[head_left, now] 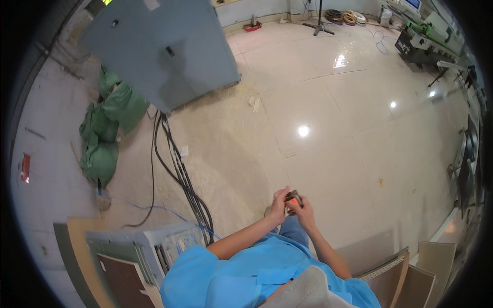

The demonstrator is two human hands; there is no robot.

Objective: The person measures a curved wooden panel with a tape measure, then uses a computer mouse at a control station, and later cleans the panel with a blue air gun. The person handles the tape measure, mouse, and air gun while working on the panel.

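Both of my hands meet in front of my body, at the lower middle of the view. Between them is a small dark object with a bright orange patch; it is too small and too covered by fingers to name its kind. My left hand closes on its left side, fingers bent toward it. My right hand wraps its right side. Below the hands show my blue shirt and trousers, with the pale tiled floor beyond.
A grey metal cabinet stands at upper left, green sacks beside it. Black cables run across the floor toward me. Panels lean at lower right, a rack of boards at lower left. A green machine stands far right.
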